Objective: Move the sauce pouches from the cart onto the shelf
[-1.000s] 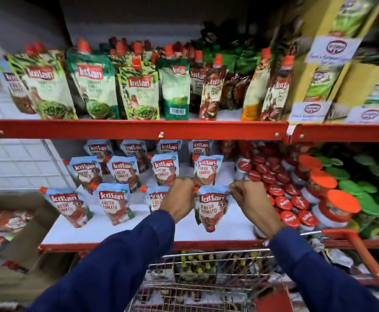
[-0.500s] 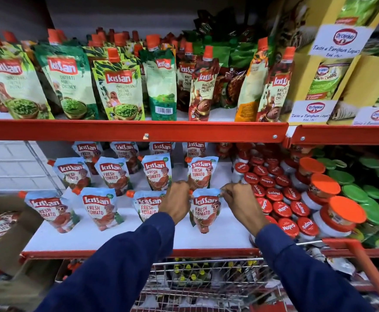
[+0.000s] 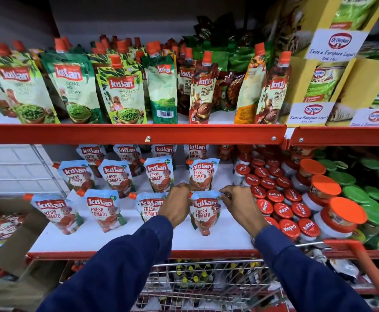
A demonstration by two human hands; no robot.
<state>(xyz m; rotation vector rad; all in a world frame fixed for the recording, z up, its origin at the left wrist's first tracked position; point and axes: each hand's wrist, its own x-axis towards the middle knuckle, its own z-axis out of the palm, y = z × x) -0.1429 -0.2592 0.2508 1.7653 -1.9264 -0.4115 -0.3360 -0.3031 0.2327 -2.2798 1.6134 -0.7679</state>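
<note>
Store aisle, red-edged shelving; lower white shelf (image 3: pixel 121 240) carries rows of blue Kissan Fresh Tomato pouches (image 3: pixel 99 209), upright, leaning back a bit. Front-row pouch (image 3: pixel 204 213) stands on the shelf at the right end of its row, just beside the red-capped Mapro jars (image 3: pixel 283 209). Left hand (image 3: pixel 177 204) pinches its top left corner at the spout, right hand (image 3: pixel 240 203) pinches the top right corner. Both in dark blue sleeves. Wire cart (image 3: pixel 206 282) sits below the shelf edge, red handle (image 3: pixel 364 264) at right. Upper shelf: green chutney pouches (image 3: pixel 123 91).
</note>
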